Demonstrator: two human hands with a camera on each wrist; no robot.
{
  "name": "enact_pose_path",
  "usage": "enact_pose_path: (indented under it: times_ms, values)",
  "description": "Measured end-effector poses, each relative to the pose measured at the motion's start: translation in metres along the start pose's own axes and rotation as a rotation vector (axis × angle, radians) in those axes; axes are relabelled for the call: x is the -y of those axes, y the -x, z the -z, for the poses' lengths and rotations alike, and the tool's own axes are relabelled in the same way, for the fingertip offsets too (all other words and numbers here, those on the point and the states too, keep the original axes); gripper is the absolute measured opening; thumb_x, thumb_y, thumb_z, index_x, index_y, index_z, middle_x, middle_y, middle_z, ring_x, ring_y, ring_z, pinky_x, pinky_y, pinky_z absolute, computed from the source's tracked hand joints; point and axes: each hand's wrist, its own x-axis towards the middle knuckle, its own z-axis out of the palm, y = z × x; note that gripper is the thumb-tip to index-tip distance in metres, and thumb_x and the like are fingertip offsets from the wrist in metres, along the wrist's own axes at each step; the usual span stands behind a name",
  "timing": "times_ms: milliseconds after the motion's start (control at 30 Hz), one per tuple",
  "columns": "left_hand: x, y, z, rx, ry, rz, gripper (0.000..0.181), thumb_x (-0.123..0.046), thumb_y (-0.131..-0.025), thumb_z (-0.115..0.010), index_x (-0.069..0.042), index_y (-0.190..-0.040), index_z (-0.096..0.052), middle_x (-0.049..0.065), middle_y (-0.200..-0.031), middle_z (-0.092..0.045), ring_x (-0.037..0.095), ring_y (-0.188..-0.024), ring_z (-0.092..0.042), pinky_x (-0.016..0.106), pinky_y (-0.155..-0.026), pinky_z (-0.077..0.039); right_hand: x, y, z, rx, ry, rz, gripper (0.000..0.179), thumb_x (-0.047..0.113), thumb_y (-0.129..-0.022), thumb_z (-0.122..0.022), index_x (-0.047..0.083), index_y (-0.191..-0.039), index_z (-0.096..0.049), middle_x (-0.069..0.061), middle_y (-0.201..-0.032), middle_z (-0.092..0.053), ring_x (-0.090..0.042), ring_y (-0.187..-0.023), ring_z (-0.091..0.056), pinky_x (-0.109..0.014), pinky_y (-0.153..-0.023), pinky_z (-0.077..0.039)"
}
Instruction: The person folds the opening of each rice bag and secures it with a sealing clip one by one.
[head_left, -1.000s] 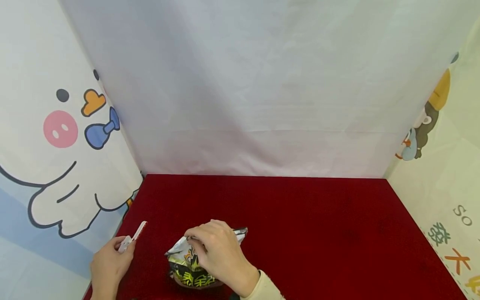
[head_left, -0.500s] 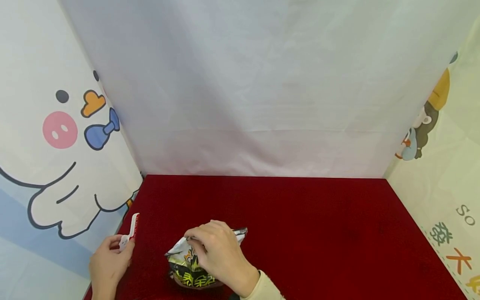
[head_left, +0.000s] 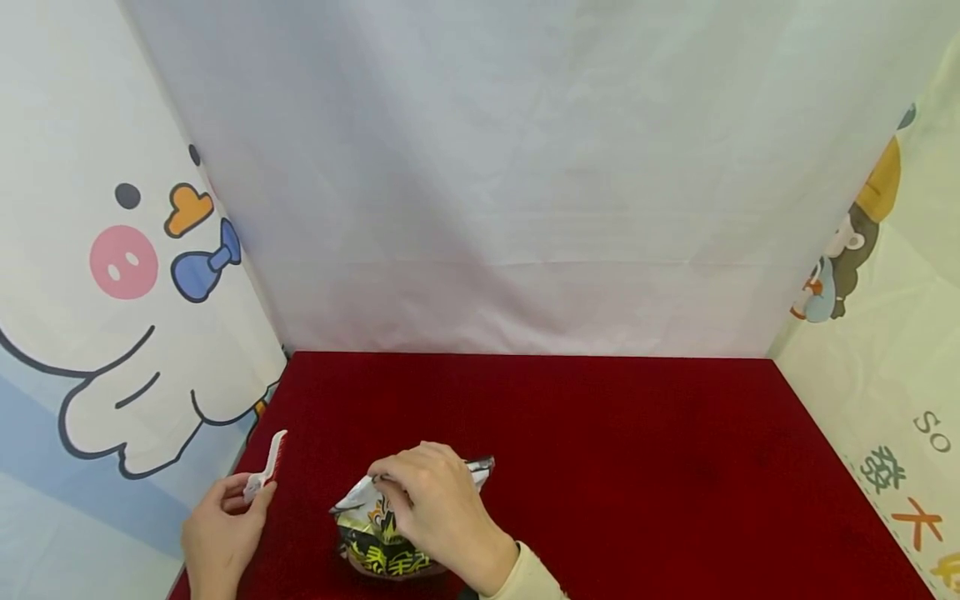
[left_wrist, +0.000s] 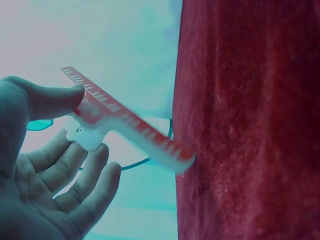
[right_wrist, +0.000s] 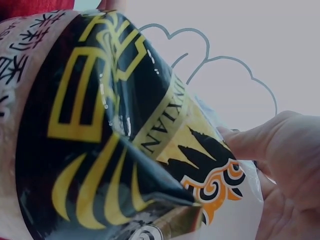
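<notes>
At near left, the left hand point(head_left: 222, 529) pinches a toothed red-and-white plastic clip point(left_wrist: 126, 119), more upright than a second ago, apparently just reoriented, left of the glossy black-and-yellow plastic bag point(head_left: 386, 543) whose silvery top the right hand point(head_left: 441, 504) grips.

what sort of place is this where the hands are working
Probably a small screened-off tabletop booth, perhaps staged for filming, though I can't be sure: a red fabric-like work surface, a plain pale sheet rising behind it, and cartoon-printed panels closing off both sides.
</notes>
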Motion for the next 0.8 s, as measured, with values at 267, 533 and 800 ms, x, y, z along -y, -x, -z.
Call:
enact_pose_path:
  times_ms: [267,533,800]
  values:
    - [-0.011,0.016,0.003,0.044,0.070,0.020,0.041,-0.023,-0.090,-0.086,-0.001,-0.122,-0.073,0.030,-0.112,-0.077,-0.018,-0.065,-0.055,0.001,-0.058,-0.043,0.000,0.000,0.000,0.007,0.002,0.000,0.010,0.013,-0.095,-0.081,0.019,-0.102,-0.083,0.012,-0.095,-0.082,-0.003,-0.086,-0.074,-0.027,-0.087,-0.058]
    - [-0.028,0.035,0.011,0.000,0.045,-0.047,0.038,-0.018,-0.086,-0.090,-0.005,-0.119,-0.076,0.023,-0.111,-0.079,-0.014,-0.079,-0.056,-0.002,-0.066,-0.039,0.000,0.001,-0.001,0.002,0.015,0.013,0.010,0.012,-0.094,-0.081,0.019,-0.102,-0.082,0.012,-0.096,-0.082,-0.001,-0.086,-0.074,-0.025,-0.088,-0.057]
    - [-0.035,0.047,0.016,-0.011,-0.024,-0.093,0.038,-0.015,-0.084,-0.091,-0.005,-0.118,-0.076,0.023,-0.109,-0.079,0.036,-0.096,-0.072,-0.002,-0.065,-0.033,-0.001,0.000,-0.001,-0.022,0.005,0.019,0.011,0.011,-0.092,-0.083,0.018,-0.100,-0.083,0.012,-0.093,-0.082,-0.003,-0.084,-0.074,-0.025,-0.085,-0.057]
